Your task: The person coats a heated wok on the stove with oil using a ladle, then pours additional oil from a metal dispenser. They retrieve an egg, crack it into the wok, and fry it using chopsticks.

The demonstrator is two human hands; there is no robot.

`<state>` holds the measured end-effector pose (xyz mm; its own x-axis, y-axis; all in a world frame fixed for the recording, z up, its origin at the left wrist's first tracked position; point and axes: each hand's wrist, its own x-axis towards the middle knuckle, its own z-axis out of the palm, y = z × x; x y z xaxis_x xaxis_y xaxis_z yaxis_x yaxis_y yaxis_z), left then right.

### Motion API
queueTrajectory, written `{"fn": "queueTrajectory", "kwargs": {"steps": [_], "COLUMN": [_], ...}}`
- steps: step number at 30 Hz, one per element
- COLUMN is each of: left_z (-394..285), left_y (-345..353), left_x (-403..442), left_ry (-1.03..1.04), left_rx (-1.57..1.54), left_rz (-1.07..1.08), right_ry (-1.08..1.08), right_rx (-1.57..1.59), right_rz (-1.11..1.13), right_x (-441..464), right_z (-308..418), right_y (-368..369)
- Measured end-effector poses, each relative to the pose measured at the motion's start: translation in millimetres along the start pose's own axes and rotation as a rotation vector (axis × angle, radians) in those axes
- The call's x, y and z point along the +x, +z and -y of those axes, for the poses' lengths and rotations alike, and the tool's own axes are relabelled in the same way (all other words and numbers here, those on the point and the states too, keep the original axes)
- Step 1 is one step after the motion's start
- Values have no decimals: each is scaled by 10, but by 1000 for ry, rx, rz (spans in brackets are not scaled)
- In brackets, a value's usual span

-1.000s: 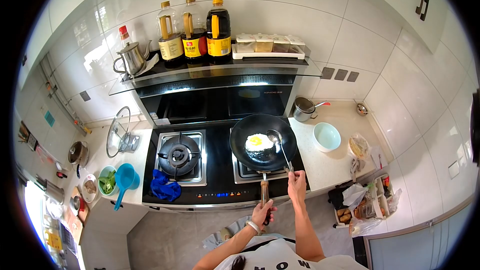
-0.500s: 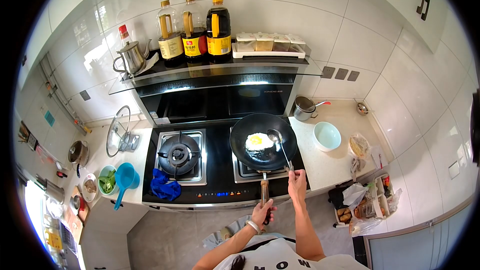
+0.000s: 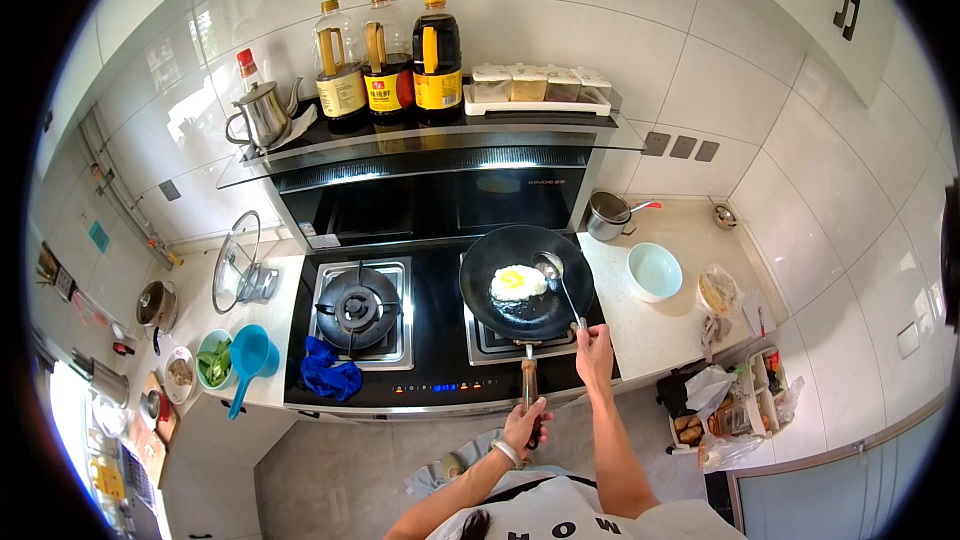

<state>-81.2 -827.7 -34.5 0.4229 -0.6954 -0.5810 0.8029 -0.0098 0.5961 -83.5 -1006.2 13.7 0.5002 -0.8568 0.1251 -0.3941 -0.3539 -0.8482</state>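
A black wok [image 3: 490,315] sits on the right burner of the stove, its wooden handle pointing toward me. My left hand [image 3: 522,425] is wrapped round that handle. Inside the wok lies an egg [image 3: 518,283] with white edges and a yellow middle, left of the ladle's bowl. My right hand [image 3: 594,355] grips the handle of a metal ladle [image 3: 568,295], whose bowl rests inside the wok beside the egg; I cannot tell if the two touch.
Left of the bare burner [image 3: 357,310] is a blue cloth [image 3: 330,375]. A blue water scoop [image 3: 252,355] and a bowl of greens [image 3: 213,360] stand on the left counter. Right of the wok are a pale bowl [image 3: 654,273] and a small pot [image 3: 606,218]. Bottles [image 3: 437,60] line the shelf.
My right hand has moved slightly up and away from me, and the ladle's bowl has shifted slightly up in the wok. The left hand and wok look nearly unmoved.
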Motion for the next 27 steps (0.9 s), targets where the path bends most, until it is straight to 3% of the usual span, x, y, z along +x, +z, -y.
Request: {"fn": "queueTrajectory", "kwargs": {"steps": [27], "left_z": [26], "left_y": [-11], "left_x": [13], "left_ry": [-11], "left_rx": [36], "left_rz": [-31], "right_ry": [-305], "right_rx": [-366], "right_rz": [253], "right_x": [662], "right_z": [195], "right_y": [253]}}
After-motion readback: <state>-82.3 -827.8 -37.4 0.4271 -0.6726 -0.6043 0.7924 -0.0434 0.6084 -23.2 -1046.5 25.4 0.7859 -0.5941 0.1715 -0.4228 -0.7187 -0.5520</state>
